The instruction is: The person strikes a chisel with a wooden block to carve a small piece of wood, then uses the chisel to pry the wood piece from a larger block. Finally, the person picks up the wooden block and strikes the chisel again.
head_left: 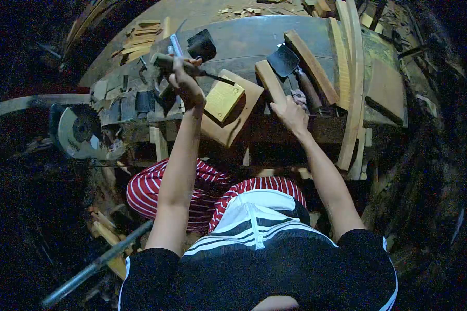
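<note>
Nearest the camera is the person's own body: a black shirt, striped shorts and red-and-white striped cloth over the knees, with a long dark rod (pixel 96 267) slanting across the lower left. Past the knees stands a low, worn wooden workbench (pixel 254 41), dark and scuffed, in a dim workshop whose floor is strewn with offcuts and chips; there are no bins or boxes to be seen, only loose stock. A circular saw (pixel 78 129) lies on its side off the bench's left edge, and a clutter of small dark blocks and tools (pixel 135 101) crowds the left end of the bench. On the near edge of the bench lies a flat brown board (pixel 233 124), and on it rests a pale yellowish wood block (pixel 223 97), tilted like a diamond. The left hand (pixel 184 83) is raised just left of that block, its fingers wrapped tightly round the handle of a chisel-like tool (pixel 192 67), whose thin dark shaft points right and reaches over the block's upper corner — whether the tip touches the wood cannot be told. The right hand (pixel 290 114) lies flat, fingers spread loosely and gripping nothing, on the end of a light wooden bar (pixel 270 82) just right of the board. Beyond it lie a dark-headed hatchet (pixel 285 61) and a longer brown plank (pixel 311 67). Farther right, long curved strips of pale wood (pixel 354 78) run from the bench's far edge down past its near one, and a stack of short sticks (pixel 140 39) sits at the far left.
</note>
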The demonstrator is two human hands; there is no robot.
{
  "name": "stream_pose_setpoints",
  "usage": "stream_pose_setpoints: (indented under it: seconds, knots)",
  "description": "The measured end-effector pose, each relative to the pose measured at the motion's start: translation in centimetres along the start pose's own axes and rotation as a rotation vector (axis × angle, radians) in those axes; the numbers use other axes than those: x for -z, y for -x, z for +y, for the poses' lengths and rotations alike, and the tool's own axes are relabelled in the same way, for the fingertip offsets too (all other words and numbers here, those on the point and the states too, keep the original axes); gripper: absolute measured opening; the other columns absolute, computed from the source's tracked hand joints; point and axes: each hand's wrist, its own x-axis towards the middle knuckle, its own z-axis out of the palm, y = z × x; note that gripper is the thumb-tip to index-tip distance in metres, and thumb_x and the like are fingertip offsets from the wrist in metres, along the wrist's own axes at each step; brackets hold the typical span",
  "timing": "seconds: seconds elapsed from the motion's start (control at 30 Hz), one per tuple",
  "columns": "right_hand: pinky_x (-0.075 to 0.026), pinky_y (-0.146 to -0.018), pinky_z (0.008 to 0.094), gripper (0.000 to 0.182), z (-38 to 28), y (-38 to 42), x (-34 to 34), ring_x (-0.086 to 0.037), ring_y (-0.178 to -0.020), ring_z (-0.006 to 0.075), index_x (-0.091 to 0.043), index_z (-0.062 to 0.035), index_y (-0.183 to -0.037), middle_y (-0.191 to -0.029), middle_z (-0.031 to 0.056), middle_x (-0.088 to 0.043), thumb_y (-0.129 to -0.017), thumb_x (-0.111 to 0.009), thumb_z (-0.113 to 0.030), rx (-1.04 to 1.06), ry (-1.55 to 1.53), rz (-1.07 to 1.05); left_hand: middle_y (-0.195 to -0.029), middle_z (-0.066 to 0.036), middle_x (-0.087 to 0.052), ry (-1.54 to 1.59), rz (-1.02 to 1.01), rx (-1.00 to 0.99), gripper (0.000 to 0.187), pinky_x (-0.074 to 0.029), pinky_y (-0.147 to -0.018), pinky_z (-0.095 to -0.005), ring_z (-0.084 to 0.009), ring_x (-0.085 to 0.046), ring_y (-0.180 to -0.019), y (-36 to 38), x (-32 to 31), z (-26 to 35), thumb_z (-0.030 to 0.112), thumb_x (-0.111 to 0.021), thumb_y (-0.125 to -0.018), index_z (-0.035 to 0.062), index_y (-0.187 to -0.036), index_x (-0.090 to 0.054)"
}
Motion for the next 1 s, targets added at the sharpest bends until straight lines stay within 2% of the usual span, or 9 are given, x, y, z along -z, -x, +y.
stream_pose_setpoints:
  seconds: [0.03,0.23,0.3,0.5,0.63,0.77,0.83,0.9,1.0]
  knots:
    - [-0.051,-0.067,0.0523,0.062,0.0,0.0,0.1,-0.065,-0.080,0.0418,-0.055,-0.0080,-0.103,-0.084,0.0252,-0.066,-0.075,-0.058,-0.064,-0.006,0.004,0.000,-0.074,-0.009,-0.058,-0.091,-0.033,0.054,0.024,-0.055,-0.070,-0.0364,-0.0200,-0.063,-0.070,0.0,0.3,-0.2,0.017,-0.054,-0.091,0.0011,-0.107,-0.045]
    - [-0.050,-0.072,0.0512,0.062,-0.5,0.5,-0.1,-0.062,-0.088,0.0439,-0.055,-0.0076,-0.104,-0.092,0.0270,-0.064,-0.078,-0.055,-0.064,-0.064,-0.068,0.008,-0.079,-0.008,-0.060,-0.298,-0.270,-0.245,0.020,-0.057,-0.066,-0.0332,-0.0167,-0.063,-0.068,1.6,0.7,-1.0,0.006,-0.063,-0.087,0.0027,-0.100,-0.047]
    - [-0.049,-0.074,0.0517,0.062,-1.7,1.0,0.5,-0.062,-0.089,0.0441,-0.054,-0.0079,-0.106,-0.095,0.0268,-0.063,-0.078,-0.055,-0.064,-0.161,0.002,-0.050,-0.080,-0.007,-0.061,-0.021,-0.272,-0.065,0.021,-0.056,-0.066,-0.0310,-0.0153,-0.063,-0.068,0.1,2.4,-4.1,0.010,-0.068,-0.084,0.0028,-0.093,-0.050]
    - [-0.049,-0.070,0.0540,0.060,-3.0,1.2,0.6,-0.063,-0.086,0.0429,-0.051,-0.0095,-0.109,-0.090,0.0271,-0.064,-0.078,-0.058,-0.061,-0.167,0.161,-0.019,-0.065,-0.003,-0.061,-0.488,-0.286,-0.239,0.022,-0.052,-0.062,-0.0268,-0.0122,-0.063,-0.063,-1.0,3.5,-3.3,0.014,-0.074,-0.079,0.0057,-0.082,-0.054]
    - [-0.049,-0.072,0.0499,0.059,-4.9,4.2,0.9,-0.063,-0.090,0.0366,-0.050,-0.0100,-0.116,-0.093,0.0208,-0.064,-0.078,-0.062,-0.055,-0.129,0.192,-0.032,-0.065,-0.002,-0.063,-0.150,-0.261,-0.131,0.020,-0.049,-0.060,-0.0262,-0.0120,-0.062,-0.060,-0.7,3.4,-4.0,0.015,-0.074,-0.080,0.0069,-0.078,-0.055]
    - [-0.046,-0.073,0.0398,0.065,-6.3,9.5,1.1,-0.054,-0.097,0.0267,-0.041,-0.0098,-0.131,-0.092,0.0092,-0.059,-0.078,-0.066,-0.037,0.285,0.442,0.437,-0.063,-0.002,-0.061,-0.448,-0.343,-0.425,0.022,-0.047,-0.057,-0.0280,-0.0133,-0.059,-0.055,-1.5,3.2,-2.4,0.017,-0.073,-0.080,0.0066,-0.076,-0.054]
    - [-0.046,-0.074,0.0408,0.046,-8.2,11.8,1.8,-0.056,-0.089,0.0286,-0.053,-0.0050,-0.119,-0.089,0.0129,-0.059,-0.080,-0.066,-0.027,0.450,0.214,0.376,-0.083,-0.005,-0.055,-0.298,-0.439,-0.124,0.021,-0.055,-0.065,-0.0290,-0.0135,-0.062,-0.071,-1.6,3.8,-4.1,0.009,-0.065,-0.087,0.0078,-0.097,-0.046]
    - [-0.046,-0.075,0.0407,0.028,-8.8,13.2,-0.5,-0.058,-0.086,0.0305,-0.060,-0.0025,-0.104,-0.087,0.0168,-0.060,-0.083,-0.062,-0.022,0.562,-0.230,-0.103,-0.084,-0.005,-0.055,-0.334,-0.393,-0.102,0.022,-0.056,-0.062,-0.0311,-0.0146,-0.061,-0.066,-0.7,3.0,-2.0,0.010,-0.067,-0.085,0.0081,-0.094,-0.047]
    - [-0.048,-0.078,0.0438,0.025,-11.7,13.8,-5.4,-0.060,-0.087,0.0383,-0.062,0.0006,-0.094,-0.090,0.0196,-0.064,-0.084,-0.057,-0.021,0.520,-0.309,-0.821,-0.072,-0.003,-0.055,-0.199,-0.355,-0.137,0.023,-0.052,-0.058,-0.0283,-0.0128,-0.059,-0.063,-0.6,2.5,-1.1,0.012,-0.069,-0.084,0.0065,-0.091,-0.048]
